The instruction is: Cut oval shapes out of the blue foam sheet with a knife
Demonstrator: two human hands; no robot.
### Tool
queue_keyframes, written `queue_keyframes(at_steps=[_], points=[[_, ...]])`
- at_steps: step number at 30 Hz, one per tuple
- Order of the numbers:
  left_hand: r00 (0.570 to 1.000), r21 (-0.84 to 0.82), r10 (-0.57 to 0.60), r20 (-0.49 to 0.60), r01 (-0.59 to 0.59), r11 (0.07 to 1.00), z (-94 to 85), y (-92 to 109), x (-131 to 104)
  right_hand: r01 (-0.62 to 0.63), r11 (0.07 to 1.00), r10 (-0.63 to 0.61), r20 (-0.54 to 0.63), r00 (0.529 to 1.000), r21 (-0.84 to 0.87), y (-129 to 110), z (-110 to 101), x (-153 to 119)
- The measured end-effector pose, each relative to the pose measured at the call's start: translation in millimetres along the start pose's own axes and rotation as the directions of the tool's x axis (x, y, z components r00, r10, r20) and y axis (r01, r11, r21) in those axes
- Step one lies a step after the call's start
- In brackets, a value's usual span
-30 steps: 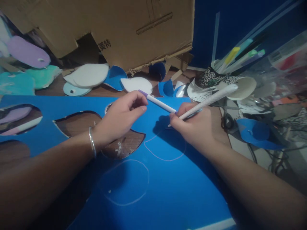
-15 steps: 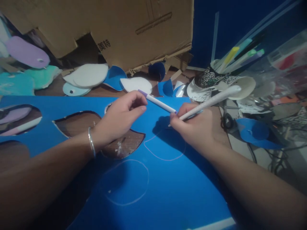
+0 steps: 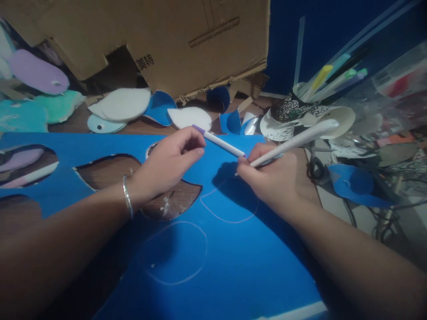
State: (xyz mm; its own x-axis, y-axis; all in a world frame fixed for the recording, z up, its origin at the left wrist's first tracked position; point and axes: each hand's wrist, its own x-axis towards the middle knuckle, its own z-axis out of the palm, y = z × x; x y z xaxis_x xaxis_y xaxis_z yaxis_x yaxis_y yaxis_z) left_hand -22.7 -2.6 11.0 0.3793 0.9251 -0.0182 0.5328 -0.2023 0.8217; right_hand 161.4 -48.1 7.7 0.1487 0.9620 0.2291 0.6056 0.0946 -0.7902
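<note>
My right hand (image 3: 271, 173) is closed round a slim white pen (image 3: 296, 141), whose tip points down at the blue sheet (image 3: 233, 258). Beneath that hand, a thin pale outline (image 3: 230, 221) is partly covered by fingers and shadow. My left hand (image 3: 173, 155), with a silver bangle at the wrist, rests over the sheet with fingers loosely curled and the thumb apart; I see nothing in its grasp. Between both hands lies a white marker with purple ends (image 3: 222, 143), close to the left fingertips and the right hand. A second drawn outline (image 3: 205, 249) is nearer to me.
Leaf-shaped holes (image 3: 106, 171) in the sheet show the wooden table. White cut pieces (image 3: 125, 104), blue scraps (image 3: 230, 121) and a purple fish shape (image 3: 38, 73) lie behind, before a cardboard sheet (image 3: 200, 58). Pens stand in a patterned holder (image 3: 290, 109); black scissors (image 3: 316, 168) lie at right.
Almost nothing differs. Both hands keep their places, and the pen and marker stay where they were, apart from a very slight shift.
</note>
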Motion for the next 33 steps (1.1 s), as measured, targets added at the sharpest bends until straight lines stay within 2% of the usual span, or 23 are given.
queue_keyframes(at_steps=[2,4,7,9,12,15,24,33], points=[[0.998,0.057,0.03,0.048,-0.033,0.998,-0.6,0.2,0.2,-0.002,1.0,0.002,-0.015,1.0,-0.016,-1.3,0.2,0.6],[0.988,0.138,0.099,0.114,-0.115,0.984,-1.0,0.0,0.8,-0.006,1.0,0.006,-0.015,1.0,-0.028,-3.4,-0.2,2.3],[0.948,0.265,0.228,0.224,-0.284,0.921,-0.9,-1.1,2.0,-0.017,1.0,0.017,0.038,0.999,-0.007,-5.0,-2.9,4.7],[0.929,0.306,0.261,0.262,-0.337,0.89,-0.8,-1.8,2.7,-0.031,0.999,0.028,0.083,0.996,0.038,-3.7,-5.9,4.5],[0.928,0.317,0.26,0.268,-0.34,0.885,-0.7,-1.4,2.7,-0.053,0.993,0.041,0.115,0.992,0.109,0.8,-9.6,1.7],[0.93,0.329,0.249,0.27,-0.332,0.884,-0.5,0.4,2.1,-0.055,0.988,0.041,0.095,0.995,0.144,4.5,-9.6,-0.5],[0.935,0.338,0.249,0.251,-0.326,0.883,1.1,1.2,1.8,0.005,0.996,-0.014,0.099,0.995,0.087,2.2,-3.2,2.0],[0.936,0.332,0.241,0.258,-0.32,0.887,-0.3,1.7,1.7,0.003,0.994,-0.011,0.074,0.997,0.113,5.2,-1.4,0.0]])
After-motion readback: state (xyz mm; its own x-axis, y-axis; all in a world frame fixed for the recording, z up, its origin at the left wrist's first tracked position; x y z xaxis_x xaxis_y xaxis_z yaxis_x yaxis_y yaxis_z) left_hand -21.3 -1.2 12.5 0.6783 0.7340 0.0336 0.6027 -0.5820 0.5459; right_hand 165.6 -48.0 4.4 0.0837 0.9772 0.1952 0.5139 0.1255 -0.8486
